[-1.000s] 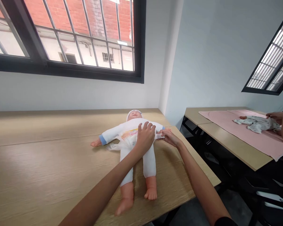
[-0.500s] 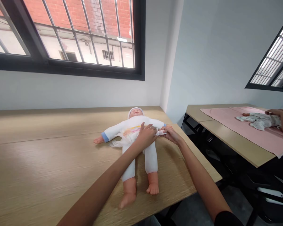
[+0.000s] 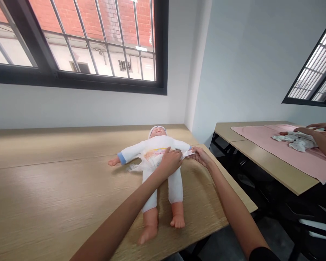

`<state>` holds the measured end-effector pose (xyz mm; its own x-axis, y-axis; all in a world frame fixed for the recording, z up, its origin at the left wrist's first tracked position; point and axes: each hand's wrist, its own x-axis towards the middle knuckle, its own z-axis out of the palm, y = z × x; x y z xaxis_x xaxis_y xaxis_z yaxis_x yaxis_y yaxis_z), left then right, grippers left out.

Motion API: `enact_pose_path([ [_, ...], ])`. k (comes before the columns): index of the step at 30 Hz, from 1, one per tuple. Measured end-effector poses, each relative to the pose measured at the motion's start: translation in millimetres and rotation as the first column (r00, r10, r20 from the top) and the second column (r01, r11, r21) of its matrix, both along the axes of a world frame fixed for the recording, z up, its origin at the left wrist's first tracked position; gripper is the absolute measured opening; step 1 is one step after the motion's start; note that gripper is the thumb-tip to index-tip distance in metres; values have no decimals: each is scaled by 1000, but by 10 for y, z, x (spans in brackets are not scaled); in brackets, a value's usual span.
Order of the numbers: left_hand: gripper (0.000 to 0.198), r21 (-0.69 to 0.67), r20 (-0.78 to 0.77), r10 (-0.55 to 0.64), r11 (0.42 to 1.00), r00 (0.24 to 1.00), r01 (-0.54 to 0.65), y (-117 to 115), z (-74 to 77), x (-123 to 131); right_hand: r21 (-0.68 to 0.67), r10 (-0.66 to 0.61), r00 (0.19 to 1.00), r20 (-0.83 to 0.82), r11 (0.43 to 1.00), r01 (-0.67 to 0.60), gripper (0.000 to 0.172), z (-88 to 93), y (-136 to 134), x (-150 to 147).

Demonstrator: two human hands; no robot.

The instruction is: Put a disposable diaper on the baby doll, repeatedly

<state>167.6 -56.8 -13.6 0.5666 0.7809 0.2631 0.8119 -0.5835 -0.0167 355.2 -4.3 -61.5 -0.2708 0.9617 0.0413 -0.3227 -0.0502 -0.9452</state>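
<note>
A baby doll (image 3: 159, 142) in a white suit with blue cuffs lies on its back, head toward the wall and bare feet toward me. Around its middle is a white diaper (image 3: 151, 158) with a coloured print; one wing lies loose on the left side. My left hand (image 3: 171, 161) presses on the diaper's front, its fingers curled at the edge near the doll's hip. Between the thumb and fingers of my right hand (image 3: 201, 156), the diaper's white side tab (image 3: 188, 153) is pinched and stretched out to the right. My left fingertips are partly hidden.
The doll lies on a wooden table (image 3: 57, 195) near its right edge, below a barred window (image 3: 97, 43). Across a gap, a second table (image 3: 277, 163) bears a pink cloth (image 3: 263, 139). Another person's hands (image 3: 312, 132) handle a patterned baby garment (image 3: 299, 140) there.
My left fingers, raised and spread before, have come down and curled onto the diaper. My right hand has moved slightly right, drawing the tab out. The other person's hands have shifted left.
</note>
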Motion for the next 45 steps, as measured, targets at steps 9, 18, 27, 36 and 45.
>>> enact_pose_path([
  [9,30,116,81,-19,993,997,9,7,-40,-10,48,28,1000,-2,998,-28,14,48,-32,-82],
  [18,47,220,-86,234,952,968,-211,-407,-76,135,181,-43,985,168,983,12,18,143,-18,-225],
  [27,63,201,-105,230,958,967,-206,-544,-284,117,261,-91,852,516,964,-55,15,529,121,-558],
  [36,68,206,-174,238,958,955,-201,-535,-290,150,432,-312,448,838,881,-195,21,717,-55,-958],
  [45,76,214,-45,205,958,978,-191,-512,-317,77,382,-117,688,716,891,-246,43,721,-38,-850],
])
